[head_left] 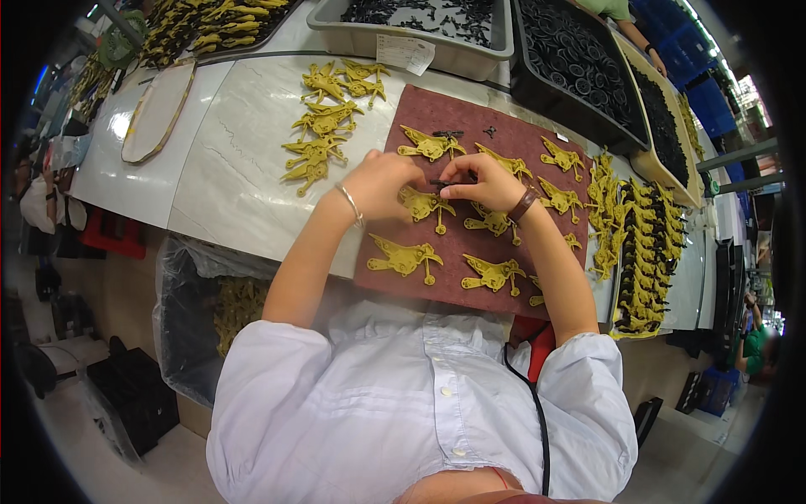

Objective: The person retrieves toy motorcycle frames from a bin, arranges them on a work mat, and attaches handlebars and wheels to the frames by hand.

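Right hand (489,183) pinching black part (437,183) at yellow piece's (425,204) far edge, piece lying left-to-right; left hand (384,181) nearer its left end, grip unclear.

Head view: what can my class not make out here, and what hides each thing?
Small black part, head view: fingers of the right hand cover one end.
Left hand, head view: too blurred at the fingertips to tell whether it grips anything.
Lower-right yellow part, head view: mostly behind the right forearm.
Plastic-lined bin, head view: partly behind the table.
Co-worker's hand, head view: body cut off by the top edge.
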A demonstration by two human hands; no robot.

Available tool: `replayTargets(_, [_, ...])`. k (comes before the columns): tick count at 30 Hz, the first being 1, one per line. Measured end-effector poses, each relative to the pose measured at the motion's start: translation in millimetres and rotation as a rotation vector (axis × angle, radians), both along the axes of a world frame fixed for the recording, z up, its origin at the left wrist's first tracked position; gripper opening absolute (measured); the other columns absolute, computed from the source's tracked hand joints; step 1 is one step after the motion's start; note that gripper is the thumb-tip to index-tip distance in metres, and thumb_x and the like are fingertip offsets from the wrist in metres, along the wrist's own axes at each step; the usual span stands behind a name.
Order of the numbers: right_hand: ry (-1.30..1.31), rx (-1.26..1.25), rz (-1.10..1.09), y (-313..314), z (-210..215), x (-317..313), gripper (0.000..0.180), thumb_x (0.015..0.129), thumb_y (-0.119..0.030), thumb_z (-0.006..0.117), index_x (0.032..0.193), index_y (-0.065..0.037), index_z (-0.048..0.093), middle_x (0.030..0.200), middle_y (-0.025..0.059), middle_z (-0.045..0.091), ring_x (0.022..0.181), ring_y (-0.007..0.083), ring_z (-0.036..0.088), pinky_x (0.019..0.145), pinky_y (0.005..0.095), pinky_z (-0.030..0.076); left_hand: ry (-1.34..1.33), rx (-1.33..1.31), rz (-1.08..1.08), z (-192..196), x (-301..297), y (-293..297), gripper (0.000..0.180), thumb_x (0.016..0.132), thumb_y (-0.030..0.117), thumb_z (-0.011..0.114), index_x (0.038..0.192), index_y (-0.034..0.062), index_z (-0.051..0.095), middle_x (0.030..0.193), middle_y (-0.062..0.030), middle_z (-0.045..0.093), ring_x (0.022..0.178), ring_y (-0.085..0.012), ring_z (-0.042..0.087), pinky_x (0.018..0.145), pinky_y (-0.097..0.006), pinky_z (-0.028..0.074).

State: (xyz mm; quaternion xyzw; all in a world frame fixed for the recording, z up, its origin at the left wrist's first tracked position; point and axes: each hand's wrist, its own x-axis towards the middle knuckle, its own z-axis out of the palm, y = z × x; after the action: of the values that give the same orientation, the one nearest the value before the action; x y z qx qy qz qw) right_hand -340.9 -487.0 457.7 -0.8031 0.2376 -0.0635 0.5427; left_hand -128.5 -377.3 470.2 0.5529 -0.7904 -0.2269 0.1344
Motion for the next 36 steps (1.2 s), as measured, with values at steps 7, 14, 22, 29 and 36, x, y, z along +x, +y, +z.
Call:
replayTargets(7, [-0.043, -0.059, -0.075, 8.4, -2.1, 0.6, 0.017, 0.074, -0.011, 0.078, 0.085, -0.006, 0.066, 0.079, -0.0030, 0.064, 0.077, 0.0067, 0.056, 0.073, 0.0242, 0.042, 0.155, -0.116, 0.065, -31.4, -0.1, 15.9, 0.039, 0.064, 0.023, 0.079, 0.100, 0.0116, 0.068, 0.099, -0.0041, 0.064, 0.104, -0.0233, 0.057, 0.093, -0.037, 0.038])
replayTargets(14, [-0.177, 0.178, -0.274, 8.0, -13.5, -10.2, 0.016, 0.085, -0.015, 0.070, 0.095, -0.007, 0.061, 0.078, -0.0003, 0.063, 0.069, 0.0074, 0.057, 0.062, 0.0197, 0.043, 0.588, -0.121, 0.269, -33.6, -1.1, -20.3, 0.037, 0.070, 0.020, 0.076, 0.104, 0.0110, 0.066, 0.106, -0.0047, 0.063, 0.110, -0.0224, 0.054, 0.094, -0.038, 0.037])
replayTargets(22, [-0.345, 0.709, -0.546, 17.3, 3.6, -19.6, 0.014, 0.094, -0.024, 0.058, 0.097, -0.011, 0.059, 0.082, 0.0005, 0.063, 0.063, 0.0060, 0.055, 0.049, 0.0160, 0.037, 0.001, -0.369, 0.148, -52.8, 6.6, -55.3, 0.043, 0.077, 0.020, 0.072, 0.117, 0.0138, 0.057, 0.111, -0.0035, 0.062, 0.110, -0.0206, 0.055, 0.099, -0.040, 0.031])
replayTargets(29, [-0.338, 0.751, -0.511, 18.5, 5.2, -27.7, 0.014, 0.094, -0.025, 0.054, 0.098, -0.012, 0.058, 0.082, -0.0002, 0.059, 0.063, 0.0059, 0.051, 0.045, 0.0184, 0.030, -0.006, -0.454, 0.090, -42.8, 10.1, -40.9, 0.040, 0.081, 0.019, 0.069, 0.119, 0.0142, 0.056, 0.109, -0.0028, 0.064, 0.105, -0.0191, 0.058, 0.100, -0.040, 0.030])
replayTargets(36, [-0.343, 0.828, -0.457, 16.0, -2.8, -25.9, 0.014, 0.092, -0.022, 0.059, 0.099, -0.009, 0.059, 0.075, -0.0011, 0.055, 0.057, 0.0057, 0.044, 0.048, 0.0174, 0.033, 0.029, -0.467, 0.094, -52.3, 14.4, -36.2, 0.040, 0.081, 0.020, 0.069, 0.118, 0.0142, 0.057, 0.106, -0.0016, 0.063, 0.100, -0.0175, 0.059, 0.098, -0.039, 0.030])
